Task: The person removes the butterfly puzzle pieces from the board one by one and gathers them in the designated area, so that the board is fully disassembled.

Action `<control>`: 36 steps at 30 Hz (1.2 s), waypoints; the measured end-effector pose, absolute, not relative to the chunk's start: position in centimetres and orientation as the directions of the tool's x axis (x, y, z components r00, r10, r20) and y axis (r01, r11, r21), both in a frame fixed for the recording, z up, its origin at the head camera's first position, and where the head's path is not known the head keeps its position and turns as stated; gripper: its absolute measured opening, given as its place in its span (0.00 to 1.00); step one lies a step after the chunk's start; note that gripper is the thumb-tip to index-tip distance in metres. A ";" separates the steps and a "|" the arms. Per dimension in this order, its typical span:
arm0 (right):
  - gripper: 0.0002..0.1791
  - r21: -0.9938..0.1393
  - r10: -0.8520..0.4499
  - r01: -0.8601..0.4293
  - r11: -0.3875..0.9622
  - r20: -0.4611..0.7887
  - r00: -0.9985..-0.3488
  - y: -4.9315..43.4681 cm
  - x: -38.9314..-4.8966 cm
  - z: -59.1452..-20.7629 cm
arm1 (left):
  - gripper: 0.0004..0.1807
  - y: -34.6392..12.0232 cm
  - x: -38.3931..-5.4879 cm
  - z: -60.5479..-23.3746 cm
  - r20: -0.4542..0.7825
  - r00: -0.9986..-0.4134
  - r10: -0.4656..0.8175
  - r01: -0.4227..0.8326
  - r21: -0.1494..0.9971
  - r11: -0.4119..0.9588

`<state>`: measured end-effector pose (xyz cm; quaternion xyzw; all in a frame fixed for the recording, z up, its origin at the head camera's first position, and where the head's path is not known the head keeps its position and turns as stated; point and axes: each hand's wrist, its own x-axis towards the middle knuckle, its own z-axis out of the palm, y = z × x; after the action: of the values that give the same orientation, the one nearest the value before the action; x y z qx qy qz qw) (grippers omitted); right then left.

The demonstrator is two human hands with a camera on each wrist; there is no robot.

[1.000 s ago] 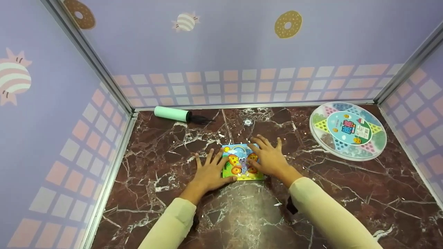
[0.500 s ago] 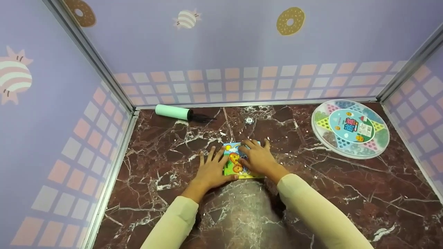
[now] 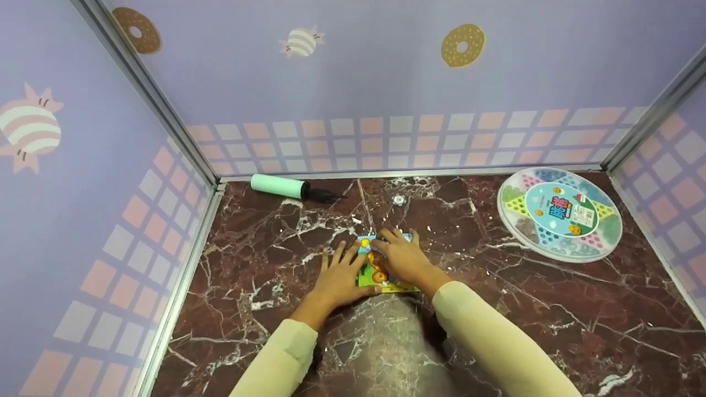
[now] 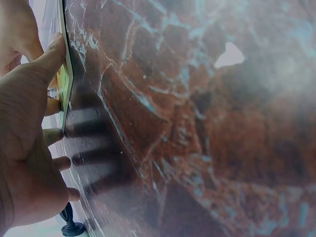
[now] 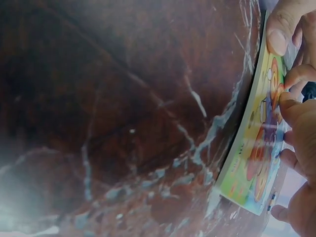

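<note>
A small, flat picture board (image 3: 368,282) with a butterfly cartoon lies on the dark marbled surface, partly covered by both hands. My left hand (image 3: 339,280) rests at its left side, fingers spread along that edge and thumb on the near edge. In the left wrist view, the left thumb (image 4: 53,52) presses the board's rim. My right hand (image 3: 407,259) lies over the right half, hiding much of the picture. From the right wrist view, the right fingertips (image 5: 291,101) touch the printed face, close to the left hand's fingers.
A mint-green hand pump (image 3: 278,186) with a black nozzle lies at the back left. Behind the board is a small round chip (image 3: 398,199). A round, clear-rimmed Chinese checkers set (image 3: 560,215) lies at the right. Purple walls (image 3: 353,71) enclose the back and sides.
My right hand has slid leftward across the board, from its right edge to over its middle, covering more of the picture. My left hand stays at the left edge.
</note>
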<state>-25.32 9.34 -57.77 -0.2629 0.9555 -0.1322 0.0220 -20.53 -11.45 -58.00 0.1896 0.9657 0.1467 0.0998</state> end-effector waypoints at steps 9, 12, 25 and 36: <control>0.24 -0.278 -0.516 -0.495 0.823 -0.004 -0.857 8.1 -25.4 -57.7 | 0.51 -11.3 -20.2 -58.2 -0.157 -0.901 0.404 0.332 0.350 0.876; 0.26 -0.278 -0.512 -0.492 0.825 0.001 -0.859 8.0 -25.6 -57.5 | 0.53 -11.3 -20.3 -58.2 -0.159 -0.901 0.403 0.330 0.352 0.876; 0.33 -0.378 -0.529 -0.496 0.782 0.020 -0.848 7.6 -26.1 -57.7 | 0.55 -11.5 -20.3 -58.1 -0.150 -0.909 0.390 0.314 0.370 0.874; 0.29 -0.375 -0.538 -0.513 0.772 0.044 -0.842 7.4 -26.3 -57.5 | 0.54 -11.6 -20.5 -58.3 -0.131 -0.909 0.395 0.320 0.387 0.865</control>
<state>-26.28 7.42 -57.48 -0.2795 0.9406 -0.1897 0.0330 -20.46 -11.62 -58.26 0.1862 0.9601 0.1815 0.1032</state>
